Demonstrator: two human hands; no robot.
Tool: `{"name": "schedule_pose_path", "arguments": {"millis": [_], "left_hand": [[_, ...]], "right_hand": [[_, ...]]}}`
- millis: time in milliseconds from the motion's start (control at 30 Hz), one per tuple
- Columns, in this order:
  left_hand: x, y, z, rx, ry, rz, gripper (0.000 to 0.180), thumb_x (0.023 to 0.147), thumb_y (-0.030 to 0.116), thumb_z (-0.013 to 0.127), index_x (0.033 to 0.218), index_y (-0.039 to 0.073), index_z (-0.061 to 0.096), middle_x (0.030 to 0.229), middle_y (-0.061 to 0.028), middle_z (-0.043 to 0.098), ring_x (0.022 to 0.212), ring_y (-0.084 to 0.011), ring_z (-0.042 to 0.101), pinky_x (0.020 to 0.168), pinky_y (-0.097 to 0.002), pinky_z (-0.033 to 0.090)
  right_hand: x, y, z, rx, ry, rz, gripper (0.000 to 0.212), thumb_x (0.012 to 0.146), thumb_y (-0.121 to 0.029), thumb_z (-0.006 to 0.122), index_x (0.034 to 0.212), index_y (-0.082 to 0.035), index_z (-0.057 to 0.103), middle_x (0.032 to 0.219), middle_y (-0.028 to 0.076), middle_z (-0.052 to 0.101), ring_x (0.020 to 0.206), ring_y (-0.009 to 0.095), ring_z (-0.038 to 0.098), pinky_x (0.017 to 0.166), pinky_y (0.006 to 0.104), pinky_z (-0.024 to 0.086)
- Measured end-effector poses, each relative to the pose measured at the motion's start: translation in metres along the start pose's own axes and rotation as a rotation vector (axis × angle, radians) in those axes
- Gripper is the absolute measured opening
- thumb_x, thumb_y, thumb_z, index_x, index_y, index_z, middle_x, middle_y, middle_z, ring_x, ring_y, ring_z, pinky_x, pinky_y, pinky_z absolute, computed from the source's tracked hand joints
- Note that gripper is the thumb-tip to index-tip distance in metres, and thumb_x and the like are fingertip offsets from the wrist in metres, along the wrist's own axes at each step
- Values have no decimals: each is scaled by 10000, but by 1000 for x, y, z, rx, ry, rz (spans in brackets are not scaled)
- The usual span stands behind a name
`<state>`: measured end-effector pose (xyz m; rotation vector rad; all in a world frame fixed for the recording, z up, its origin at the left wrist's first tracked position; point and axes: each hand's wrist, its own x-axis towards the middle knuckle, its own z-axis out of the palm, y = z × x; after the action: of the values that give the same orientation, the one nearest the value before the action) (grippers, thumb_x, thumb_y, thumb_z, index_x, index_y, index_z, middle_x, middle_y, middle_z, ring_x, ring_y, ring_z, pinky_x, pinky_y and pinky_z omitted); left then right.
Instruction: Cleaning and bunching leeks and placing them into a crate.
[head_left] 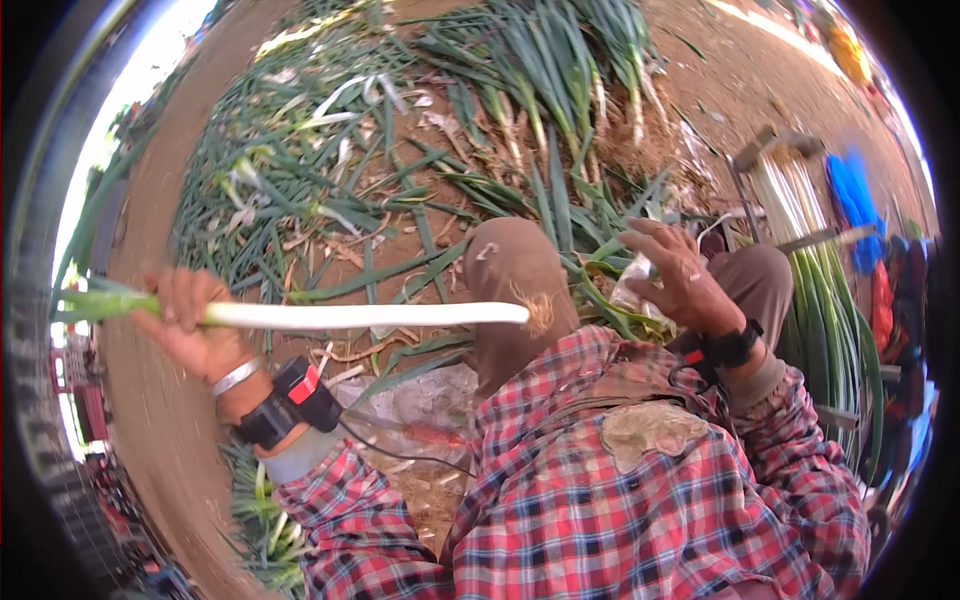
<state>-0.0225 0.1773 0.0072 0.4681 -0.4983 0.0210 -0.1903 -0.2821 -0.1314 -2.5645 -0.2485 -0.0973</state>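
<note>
My left hand (pixel 195 320) is wrapped round a long green onion (pixel 370 316), gripping it where the white stalk turns green. The stalk lies nearly level, pointing right, and its root tuft (pixel 540 313) is in front of my knee (pixel 515 270). Out to the right, my right hand (pixel 690 285) is raised near my other knee, its fingers apart and bent. I see nothing held in it. Just below its fingers is a pale whitish scrap (pixel 632 280), too unclear to name.
Cut green leaves (pixel 290 200) litter the ground ahead on the left. Whole onions with roots (pixel 560 90) lie in a pile at the far middle. To the right, a metal-framed rack (pixel 800 240) holds a bundle of trimmed onions (pixel 825 310), beside a blue plastic bag (pixel 855 205).
</note>
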Motion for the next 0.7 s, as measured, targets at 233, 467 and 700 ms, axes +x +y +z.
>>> {"name": "schedule_pose_path", "arguments": {"millis": [233,467,700], "left_hand": [[-32,-39,28,73,251,220,449,955,485,475,1126,80,567,665,43,446,553,-82,383,515,-252,332],[-130,-36,55,490,536,398,303,1004,310,457,1251,141,505,614,65,375,442,-29,315,380,-204,276],[-226,123,19,834,958,567,171,957,248,563,1016,98,619,557,69,351,426,-25,292,373,-221,245]], "right_hand": [[35,-118,34,416,-93,-449,211,920,-82,566,1099,0,490,745,189,558,619,377,549,545,438,412],[56,-200,56,476,-505,-474,279,854,-69,638,1100,-20,515,751,185,591,678,368,606,589,410,460],[61,-146,61,424,-237,-529,270,774,46,623,1035,-11,584,743,117,608,656,210,617,612,313,483]]}}
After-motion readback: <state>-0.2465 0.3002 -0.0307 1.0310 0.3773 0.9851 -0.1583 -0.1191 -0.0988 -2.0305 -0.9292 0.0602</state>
